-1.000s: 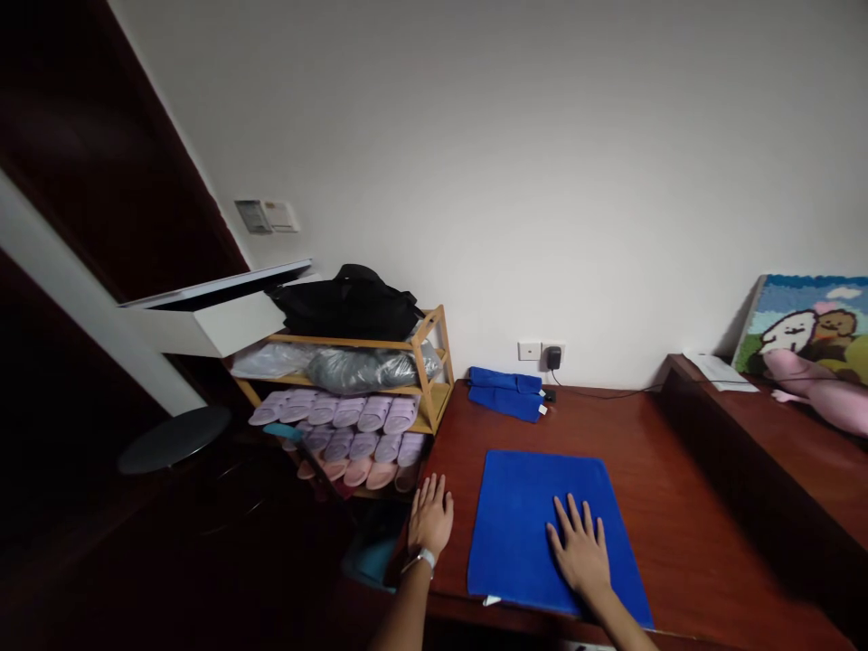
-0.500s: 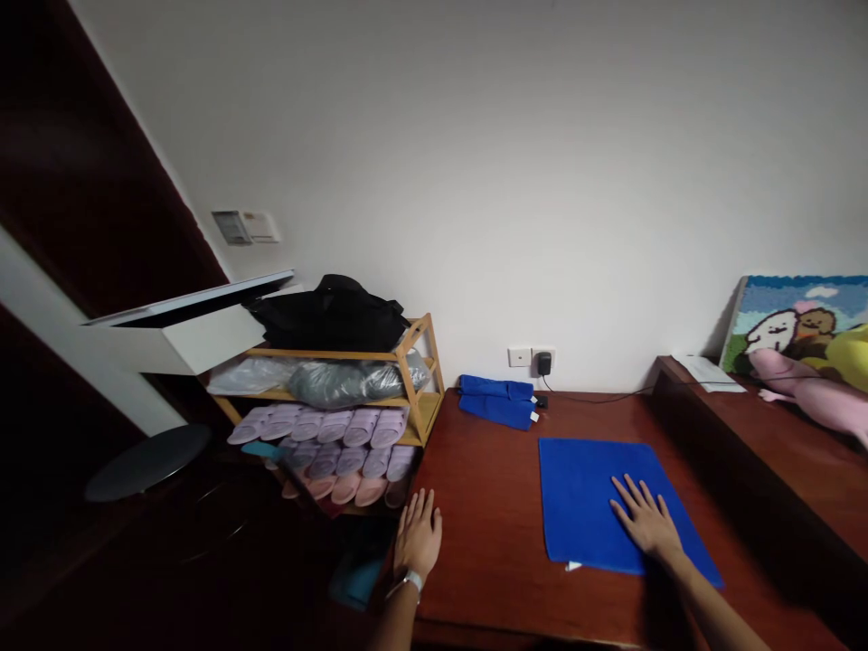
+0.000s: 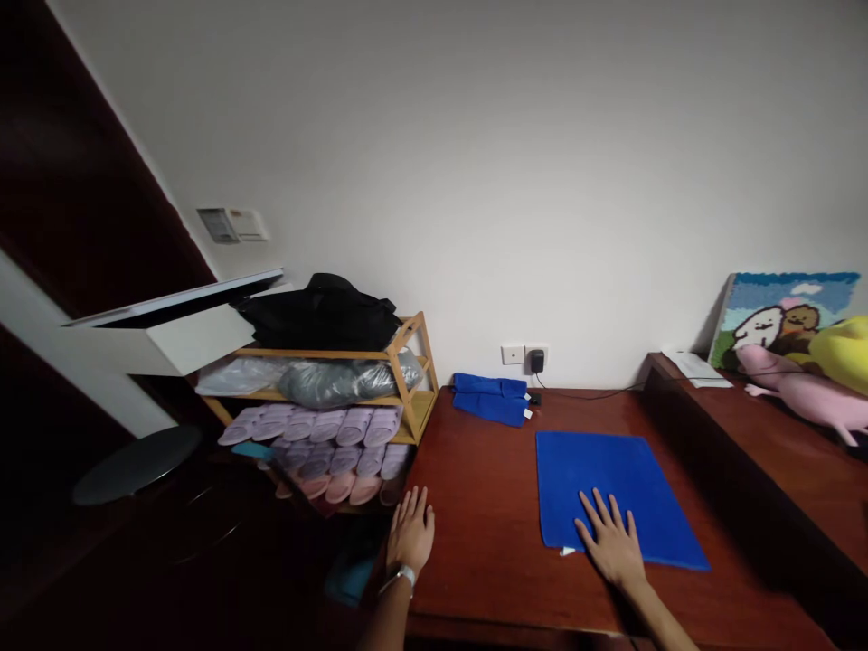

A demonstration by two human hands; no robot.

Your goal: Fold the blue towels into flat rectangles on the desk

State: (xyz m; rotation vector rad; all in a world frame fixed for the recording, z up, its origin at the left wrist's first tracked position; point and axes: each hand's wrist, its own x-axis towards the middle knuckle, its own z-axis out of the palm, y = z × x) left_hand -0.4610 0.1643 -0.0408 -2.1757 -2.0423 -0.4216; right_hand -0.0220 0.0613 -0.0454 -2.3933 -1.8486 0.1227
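A blue cloth [image 3: 597, 479] lies spread flat on the reddish-brown wooden table [image 3: 475, 533], a small white tag poking out at its near edge. My right hand [image 3: 614, 542] rests on the cloth's near part, palm down with fingers spread. At the table's left edge my left hand [image 3: 410, 533] lies flat, fingers stretched out and nothing in it; a light band circles its wrist. Against the wall at the back of the table sits a folded blue cloth [image 3: 489, 400] with white tags.
Left of the table stands a wooden rack [image 3: 407, 380] with slippers [image 3: 339, 425], plastic-wrapped items and a black bag [image 3: 322, 316]. A plugged-in adapter [image 3: 537, 362] trails a cable along the wall. On the raised ledge at right are a pink plush toy [image 3: 800, 384] and a picture [image 3: 779, 316].
My right hand has slid left and toward me across the spread cloth. My left hand stays at the table edge. The view has shifted slightly.
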